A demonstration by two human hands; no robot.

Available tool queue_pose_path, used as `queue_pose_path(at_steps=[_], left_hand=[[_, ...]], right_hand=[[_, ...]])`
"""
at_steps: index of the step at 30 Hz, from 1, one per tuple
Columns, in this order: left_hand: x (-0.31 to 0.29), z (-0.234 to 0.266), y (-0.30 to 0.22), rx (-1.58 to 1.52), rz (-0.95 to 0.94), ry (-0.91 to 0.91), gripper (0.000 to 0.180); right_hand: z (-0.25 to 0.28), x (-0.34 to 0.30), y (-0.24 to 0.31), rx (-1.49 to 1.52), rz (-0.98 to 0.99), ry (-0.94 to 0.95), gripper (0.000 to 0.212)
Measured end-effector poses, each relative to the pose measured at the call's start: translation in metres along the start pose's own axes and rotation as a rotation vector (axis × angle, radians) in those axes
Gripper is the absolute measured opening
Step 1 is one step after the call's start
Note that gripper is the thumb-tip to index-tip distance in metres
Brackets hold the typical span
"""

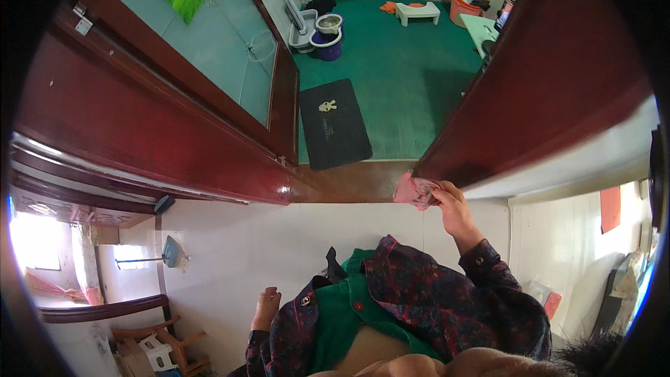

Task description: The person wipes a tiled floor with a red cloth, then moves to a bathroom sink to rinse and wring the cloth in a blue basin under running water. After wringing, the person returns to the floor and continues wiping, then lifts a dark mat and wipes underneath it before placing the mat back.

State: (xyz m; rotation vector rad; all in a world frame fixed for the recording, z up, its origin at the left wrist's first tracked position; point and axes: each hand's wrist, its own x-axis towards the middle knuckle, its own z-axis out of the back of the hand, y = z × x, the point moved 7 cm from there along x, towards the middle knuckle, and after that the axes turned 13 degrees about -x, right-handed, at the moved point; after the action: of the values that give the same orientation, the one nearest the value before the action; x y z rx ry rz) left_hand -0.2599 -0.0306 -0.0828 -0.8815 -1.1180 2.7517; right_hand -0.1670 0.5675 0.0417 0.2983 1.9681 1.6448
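My right hand reaches forward with its fingers closed round a crumpled pink cloth. The cloth rests against the edge of the dark red door frame on the right, just above the brown threshold in this view. Low on the left, my left hand hangs beside my body with nothing visible in it. Its fingers are loosely bent and apart from any object. Both arms wear dark patterned sleeves.
A dark red door with a frosted glass panel stands open at left. Beyond the threshold lie a dark mat, a purple mop bucket, a white stool and an orange bucket. A dustpan and wooden chair are behind left.
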Motion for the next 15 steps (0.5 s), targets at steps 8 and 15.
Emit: queue_pose_path(at_steps=[8,15], left_hand=[[0.142,0.031,-0.108,0.043,-0.124,-0.055,0.032],[0.353,0.056,-0.253,-0.035,-0.171,0.162,0.037]], right_hand=[[-0.060,0.142,0.065,0.069,0.075,0.150,0.026],[-0.063,0.232,0.116,0.047,0.147,-0.127,0.021]])
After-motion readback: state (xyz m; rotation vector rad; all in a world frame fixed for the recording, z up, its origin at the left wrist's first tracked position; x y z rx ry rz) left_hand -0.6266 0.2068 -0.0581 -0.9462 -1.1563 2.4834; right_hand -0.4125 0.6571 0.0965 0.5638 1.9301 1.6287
